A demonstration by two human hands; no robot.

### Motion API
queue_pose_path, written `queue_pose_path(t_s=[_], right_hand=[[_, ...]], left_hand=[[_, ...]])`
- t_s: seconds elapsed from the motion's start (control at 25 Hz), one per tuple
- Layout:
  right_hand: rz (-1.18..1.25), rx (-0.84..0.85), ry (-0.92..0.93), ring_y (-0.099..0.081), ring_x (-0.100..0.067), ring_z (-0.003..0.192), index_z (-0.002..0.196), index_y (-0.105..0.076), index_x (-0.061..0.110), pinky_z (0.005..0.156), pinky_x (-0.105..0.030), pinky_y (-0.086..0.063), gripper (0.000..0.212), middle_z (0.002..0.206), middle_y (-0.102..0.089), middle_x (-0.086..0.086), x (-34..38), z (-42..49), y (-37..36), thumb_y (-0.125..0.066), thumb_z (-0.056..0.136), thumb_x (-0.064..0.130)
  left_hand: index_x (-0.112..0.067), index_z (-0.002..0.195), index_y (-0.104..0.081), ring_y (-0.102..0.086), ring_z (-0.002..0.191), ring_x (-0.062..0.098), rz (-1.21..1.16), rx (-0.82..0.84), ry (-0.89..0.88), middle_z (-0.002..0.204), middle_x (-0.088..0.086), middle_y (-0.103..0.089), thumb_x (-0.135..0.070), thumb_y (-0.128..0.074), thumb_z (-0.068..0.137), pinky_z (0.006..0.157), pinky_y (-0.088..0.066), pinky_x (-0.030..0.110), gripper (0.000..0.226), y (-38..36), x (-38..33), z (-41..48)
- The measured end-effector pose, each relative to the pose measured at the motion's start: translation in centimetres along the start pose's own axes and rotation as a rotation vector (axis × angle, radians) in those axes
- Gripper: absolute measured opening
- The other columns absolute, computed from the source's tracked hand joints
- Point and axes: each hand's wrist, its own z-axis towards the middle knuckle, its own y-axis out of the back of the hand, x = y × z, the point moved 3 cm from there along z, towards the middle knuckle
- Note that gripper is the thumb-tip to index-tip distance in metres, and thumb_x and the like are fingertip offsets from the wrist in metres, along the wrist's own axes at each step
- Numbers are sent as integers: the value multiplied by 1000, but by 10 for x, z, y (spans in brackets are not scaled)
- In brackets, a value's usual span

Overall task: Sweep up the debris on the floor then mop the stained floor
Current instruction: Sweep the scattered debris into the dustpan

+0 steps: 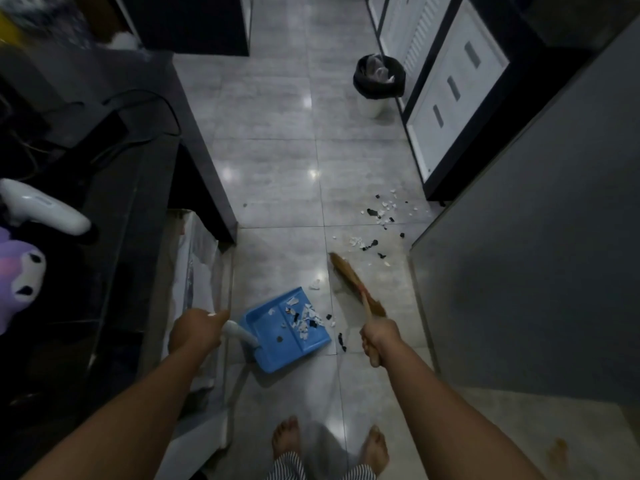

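A blue dustpan [273,344] sits on the grey tile floor with several white and black scraps inside. My left hand [197,329] grips its pale handle [239,334]. My right hand [377,337] grips the stick of a straw broom [353,282], whose bristles point up and left, just right of the pan. More white and black debris [381,211] lies scattered farther ahead on the right, and a smaller patch of scraps [363,244] lies near the broom tip. A few bits [341,341] lie beside the pan's right edge.
A bin with a black liner [379,84] stands ahead on the right by a white cabinet [450,98]. A dark counter [104,168] runs along the left, a grey wall panel [536,271] along the right. My bare feet [287,438] stand below. A brownish stain [557,452] marks the floor bottom right.
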Motion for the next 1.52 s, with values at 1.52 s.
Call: queue_pose_path(t_s=[1.52], right_hand=[[55,-7,-129,-38,-13,24,62,-51,3,33,-15,-33,25,33,-44,-5,-112,-41,57,-48,86,-4]], left_hand=[[-2,106,-69,-65,96,33,175,27,-155,104,19,-68,-30,-60,89,88,-52,38,34,3,5,-21]])
